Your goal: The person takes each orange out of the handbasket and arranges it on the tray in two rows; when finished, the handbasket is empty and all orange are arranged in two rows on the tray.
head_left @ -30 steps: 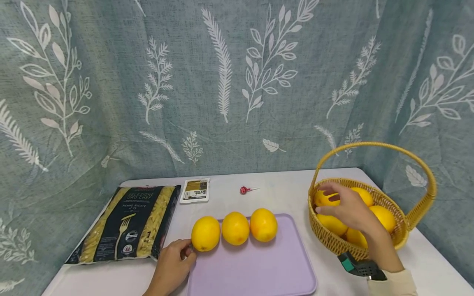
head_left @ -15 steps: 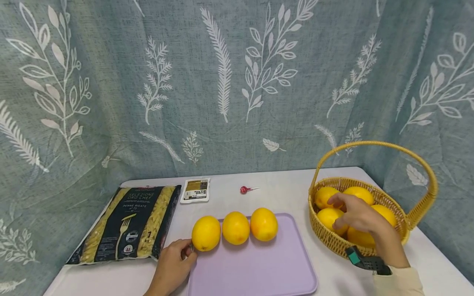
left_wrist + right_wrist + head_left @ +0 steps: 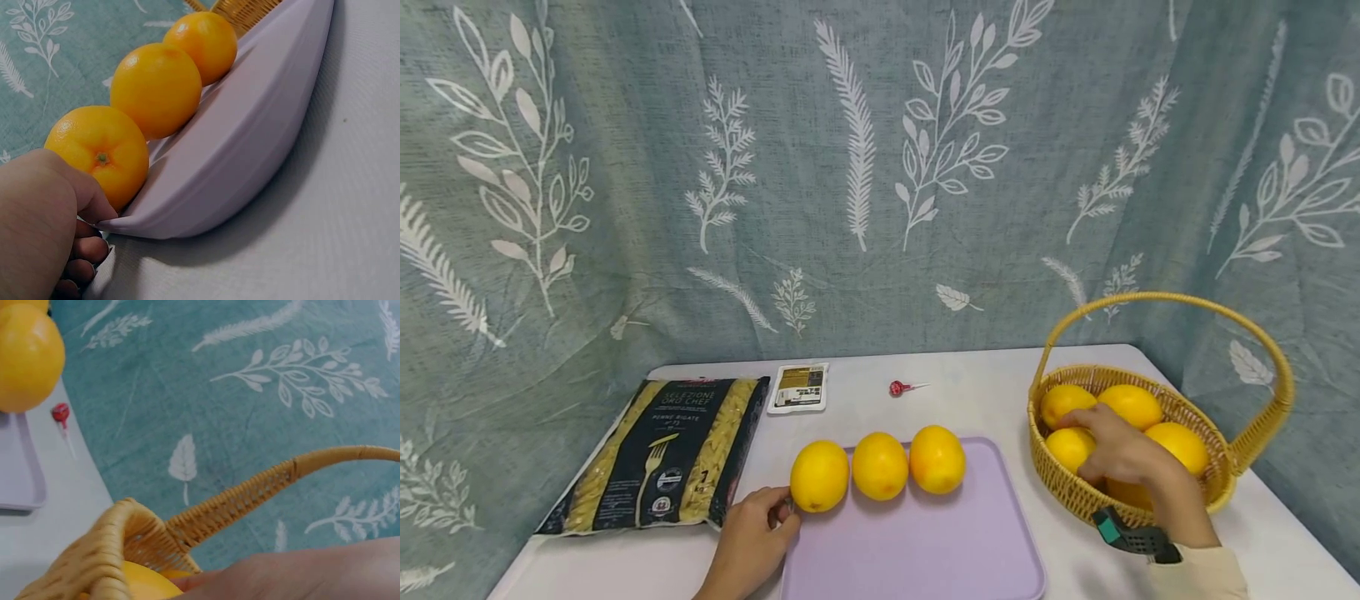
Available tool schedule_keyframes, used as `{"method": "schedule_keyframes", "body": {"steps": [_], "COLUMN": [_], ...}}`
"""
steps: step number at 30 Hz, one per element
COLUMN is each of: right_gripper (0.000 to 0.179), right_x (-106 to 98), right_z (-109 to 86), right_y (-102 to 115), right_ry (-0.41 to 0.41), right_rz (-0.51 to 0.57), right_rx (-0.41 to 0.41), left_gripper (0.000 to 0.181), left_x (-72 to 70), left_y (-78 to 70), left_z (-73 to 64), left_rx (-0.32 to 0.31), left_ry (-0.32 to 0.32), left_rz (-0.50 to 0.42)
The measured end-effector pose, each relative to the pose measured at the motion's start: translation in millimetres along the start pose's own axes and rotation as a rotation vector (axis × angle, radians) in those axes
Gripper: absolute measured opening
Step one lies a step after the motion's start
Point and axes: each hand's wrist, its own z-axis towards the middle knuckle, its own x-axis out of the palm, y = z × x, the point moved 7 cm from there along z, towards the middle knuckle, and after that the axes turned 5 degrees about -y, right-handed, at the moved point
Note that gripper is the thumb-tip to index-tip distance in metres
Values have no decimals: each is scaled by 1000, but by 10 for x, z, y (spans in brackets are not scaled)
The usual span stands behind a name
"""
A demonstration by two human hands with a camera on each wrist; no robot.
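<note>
Pinching the tray (image 3: 917,550) at ten o'clock, left hand (image 3: 752,535) flanks three placed oranges (image 3: 880,466); basketed oranges (image 3: 1131,406) remain, right hand (image 3: 1126,448) grip indeterminable.

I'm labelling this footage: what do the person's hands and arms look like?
The left hand and right hand wear no gloves. A cream sleeve and black wristband with a green patch show on the right arm; neither shows on the left.
</note>
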Motion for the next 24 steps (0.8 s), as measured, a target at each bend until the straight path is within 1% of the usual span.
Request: {"method": "schedule_keyframes", "body": {"steps": [3, 8, 9, 11, 18, 24], "right_gripper": [72, 71, 71, 68, 67, 70], "right_x": [35, 113, 125, 127, 116, 117], "right_z": [12, 31, 30, 27, 35, 37], "right_y": [12, -19, -27, -38, -85, -82], "right_ry": [-2, 59, 74, 82, 64, 65], "right_rz": [-67, -162, -174, -201, -227, -220], "right_rx": [6, 45, 54, 58, 80, 77], "left_gripper": [21, 23, 23, 21, 16, 17], "left_x": [-10, -11, -8, -1, -1, -8], "left_y": [-5, -9, -6, -5, -5, 0], "left_z": [3, 3, 2, 1, 1, -1], "left_rx": [9, 5, -3, -6, 8, 1], "left_ry": [-3, 12, 15, 18, 4, 7], "left_rz": [4, -2, -3, -6, -3, -2]}}
